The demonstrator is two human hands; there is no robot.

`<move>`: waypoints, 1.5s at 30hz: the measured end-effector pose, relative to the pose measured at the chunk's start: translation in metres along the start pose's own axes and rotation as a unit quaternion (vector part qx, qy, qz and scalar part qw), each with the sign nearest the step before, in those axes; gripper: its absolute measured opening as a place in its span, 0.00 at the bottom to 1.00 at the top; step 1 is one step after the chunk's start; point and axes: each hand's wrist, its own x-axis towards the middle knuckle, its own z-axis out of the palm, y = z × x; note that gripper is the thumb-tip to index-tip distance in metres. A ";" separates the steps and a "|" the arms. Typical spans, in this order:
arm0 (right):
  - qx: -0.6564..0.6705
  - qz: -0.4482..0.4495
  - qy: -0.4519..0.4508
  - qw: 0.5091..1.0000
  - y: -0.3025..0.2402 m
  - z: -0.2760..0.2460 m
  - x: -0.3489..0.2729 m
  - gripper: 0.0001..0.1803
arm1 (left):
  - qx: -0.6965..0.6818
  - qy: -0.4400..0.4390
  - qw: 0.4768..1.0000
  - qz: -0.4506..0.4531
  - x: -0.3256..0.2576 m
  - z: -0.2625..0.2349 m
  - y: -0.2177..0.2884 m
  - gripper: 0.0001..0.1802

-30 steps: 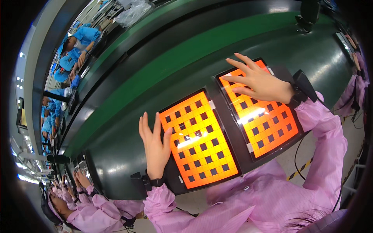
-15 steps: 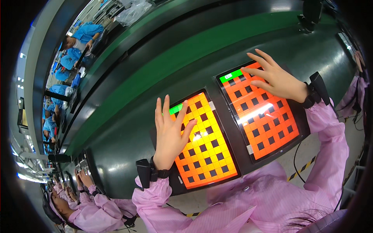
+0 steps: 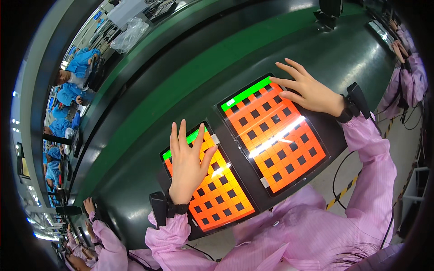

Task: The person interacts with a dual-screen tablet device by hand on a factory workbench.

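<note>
Two flat touch screens lie side by side on a black base (image 3: 237,158). The left screen (image 3: 224,194) shows a yellow-to-orange grid with black squares and a green strip along its top. On the right screen (image 3: 278,131) the grid is orange-red, also with black squares and a green strip. My left hand (image 3: 187,167) is open over the left screen's upper left part, hiding some squares. Fingers spread, my right hand (image 3: 314,94) hovers at or touches the right screen's upper right corner; contact cannot be made out. Both hands hold nothing. Each wrist wears a black strapped device.
The dark green bench (image 3: 131,180) carries a black stand (image 3: 327,16) at the far right. A clear plastic bag (image 3: 131,36) lies beyond the bench. Co-workers in pink (image 3: 106,248) and blue (image 3: 81,63) sit nearby. A cable (image 3: 337,176) hangs near my right arm.
The view has shifted, so the screens appear further left. My right hand has drawn toward the right screen's edge, uncovering more squares and green strip. My left hand still covers the left screen's upper part.
</note>
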 end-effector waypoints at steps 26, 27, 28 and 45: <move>0.064 -0.068 0.027 0.995 -0.036 -0.020 -0.153 0.20 | -0.061 -0.132 0.989 0.031 -0.112 -0.030 0.079 0.37; 0.064 -0.065 0.029 0.995 -0.037 -0.020 -0.157 0.21 | -0.063 -0.133 0.989 0.030 -0.118 -0.030 0.081 0.37; 0.066 -0.065 0.026 0.995 -0.037 -0.020 -0.162 0.21 | -0.064 -0.136 0.988 0.028 -0.122 -0.029 0.083 0.37; 0.068 -0.228 -0.038 0.971 -0.111 0.001 -0.120 0.24 | -0.035 -0.066 0.997 -0.014 -0.183 -0.025 0.075 0.26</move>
